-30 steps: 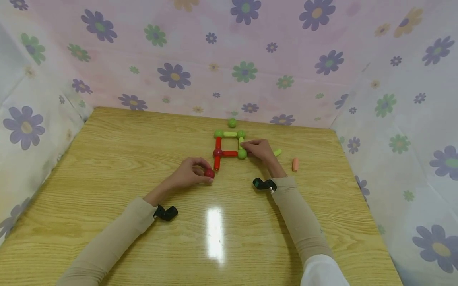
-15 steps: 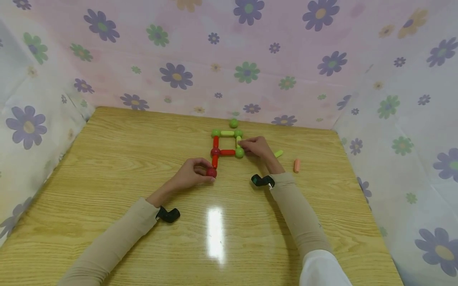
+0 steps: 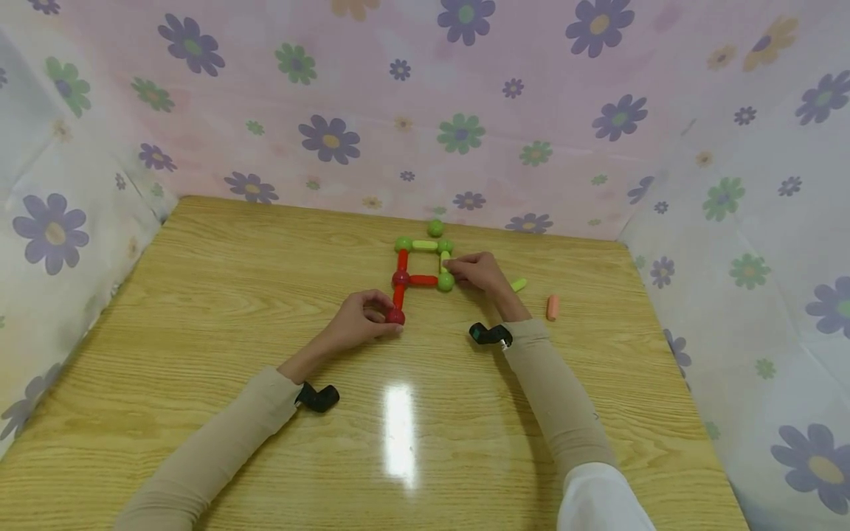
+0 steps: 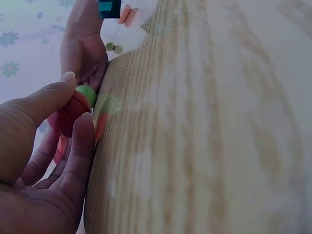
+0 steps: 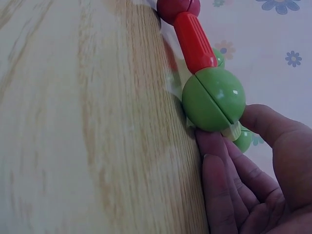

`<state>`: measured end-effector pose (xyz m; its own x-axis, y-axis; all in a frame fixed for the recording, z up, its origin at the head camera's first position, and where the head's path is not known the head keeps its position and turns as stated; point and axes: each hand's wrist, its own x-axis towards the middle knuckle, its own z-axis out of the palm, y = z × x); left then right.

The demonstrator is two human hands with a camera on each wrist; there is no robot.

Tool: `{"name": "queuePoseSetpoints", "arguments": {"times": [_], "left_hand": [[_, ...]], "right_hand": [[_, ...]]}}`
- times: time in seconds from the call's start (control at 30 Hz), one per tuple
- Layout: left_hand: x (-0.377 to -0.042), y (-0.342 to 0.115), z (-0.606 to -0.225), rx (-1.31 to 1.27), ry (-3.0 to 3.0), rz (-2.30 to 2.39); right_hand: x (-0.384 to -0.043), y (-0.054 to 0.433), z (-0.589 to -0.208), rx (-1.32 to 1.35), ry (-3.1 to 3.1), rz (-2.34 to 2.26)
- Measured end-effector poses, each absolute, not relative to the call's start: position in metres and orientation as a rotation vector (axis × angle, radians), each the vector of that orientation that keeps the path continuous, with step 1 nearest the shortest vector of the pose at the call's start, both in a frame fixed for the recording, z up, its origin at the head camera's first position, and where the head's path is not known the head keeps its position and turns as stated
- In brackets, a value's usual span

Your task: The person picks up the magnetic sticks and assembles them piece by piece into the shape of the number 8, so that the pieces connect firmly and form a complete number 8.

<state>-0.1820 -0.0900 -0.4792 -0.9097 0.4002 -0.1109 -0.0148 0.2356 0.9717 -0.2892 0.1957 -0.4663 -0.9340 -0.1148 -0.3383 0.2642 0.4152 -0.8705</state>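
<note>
A square of toy rods and balls lies on the table, with red rods (image 3: 423, 280) on its left and near sides and yellow-green rods (image 3: 425, 245) on the far and right sides. One more red rod (image 3: 398, 296) runs from the crimson corner ball (image 3: 401, 279) toward me. At its near end, my left hand (image 3: 357, 321) pinches a red ball (image 4: 70, 114) between thumb and fingers; ball and rod meet. My right hand (image 3: 483, 274) pinches the square's right-hand rod (image 3: 445, 258), just beyond the green corner ball (image 5: 213, 99).
A loose green ball (image 3: 435, 228) lies behind the square. Right of my right hand are a yellow-green rod (image 3: 519, 284) and an orange rod (image 3: 553, 307). Flowered cloth (image 3: 372, 147) stands along the table's back and sides.
My left hand has brought the red ball slightly right and away from me, up to the free end of the red rod. The right hand keeps its grip on the square.
</note>
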Motion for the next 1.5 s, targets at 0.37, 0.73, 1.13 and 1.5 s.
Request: {"name": "queuePoseSetpoints", "arguments": {"times": [0.37,0.73,1.13,1.5], "left_hand": [[-0.183,-0.094,-0.475,0.369,2.101,1.716],[-0.187,-0.098,-0.476,0.39,2.094,1.691],[-0.189,-0.097,-0.477,0.357,2.1,1.692],[-0.192,-0.097,-0.476,0.338,2.089,1.702]], "right_hand": [[-0.291,0.193,-0.466,0.115,2.296,-1.565],[-0.285,0.193,-0.466,0.093,2.327,-1.596],[-0.267,0.213,-0.468,-0.117,2.344,-1.78],[-0.257,0.276,-0.447,-0.341,2.466,-1.643]]}}
